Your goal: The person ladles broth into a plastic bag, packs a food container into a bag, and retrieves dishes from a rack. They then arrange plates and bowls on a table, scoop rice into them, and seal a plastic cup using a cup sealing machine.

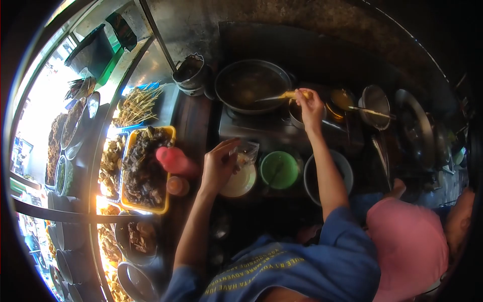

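Note:
My right hand (309, 105) is closed around the yellow handle of a cooking utensil (289, 94). Its thin metal shaft reaches over the wide dark pan (251, 68), which holds brownish liquid; the utensil's head cannot be made out. Lower and to the left, my left hand (220, 163) grips a small clear plastic bag (246, 153) with something pale inside. The bag hangs over a whitish bowl (239, 186). Beside that bowl stands a green bowl (279, 170), apart from both hands.
Left of my left hand are a pink bottle (176, 162) and a yellow tray (168, 201) of dark food. Skewers (138, 105) lie farther back. A grey basin (347, 173) sits under my right forearm. A person in pink (407, 246) is close on the right.

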{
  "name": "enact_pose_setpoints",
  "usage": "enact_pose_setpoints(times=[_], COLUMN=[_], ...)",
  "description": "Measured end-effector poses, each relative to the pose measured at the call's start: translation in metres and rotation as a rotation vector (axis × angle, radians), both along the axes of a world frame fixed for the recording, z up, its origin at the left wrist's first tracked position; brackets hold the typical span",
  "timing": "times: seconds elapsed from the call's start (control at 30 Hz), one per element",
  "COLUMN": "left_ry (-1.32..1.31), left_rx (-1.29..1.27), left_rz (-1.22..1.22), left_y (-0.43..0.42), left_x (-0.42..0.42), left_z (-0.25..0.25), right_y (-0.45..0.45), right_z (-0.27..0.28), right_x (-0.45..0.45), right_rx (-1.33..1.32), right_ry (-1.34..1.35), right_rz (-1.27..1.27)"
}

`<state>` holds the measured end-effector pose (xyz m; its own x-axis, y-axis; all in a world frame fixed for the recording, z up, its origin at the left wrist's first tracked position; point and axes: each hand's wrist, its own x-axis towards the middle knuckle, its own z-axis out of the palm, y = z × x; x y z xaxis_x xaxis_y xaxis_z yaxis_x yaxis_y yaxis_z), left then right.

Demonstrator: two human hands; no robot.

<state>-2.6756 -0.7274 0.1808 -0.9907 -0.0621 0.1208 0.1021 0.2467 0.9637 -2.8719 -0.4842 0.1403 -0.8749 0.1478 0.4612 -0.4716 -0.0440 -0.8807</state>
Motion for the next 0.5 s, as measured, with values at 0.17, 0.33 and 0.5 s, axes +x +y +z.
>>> enact_pose_setpoints(times=[0.17, 0.33, 0.5], left_ry=[0.001, 0.027, 0.116], left_rx=[-0.018, -0.017, 0.02], left_rz=[0.0, 0.012, 0.08], left_y=[0.004, 0.002, -0.012], left_x=[-0.002, -0.007, -0.031], left_z=[0.002, 0.008, 0.011], right_y=[-0.004, -0.006, -0.018], right_z=[-0.001, 0.0, 0.017], right_x=[-0.006, -0.005, 0.006], right_rx=[-0.109, -0.163, -0.104], right_ry=[-0.134, -0.109, 0.059], right_rz=[-0.028, 0.024, 0.104])
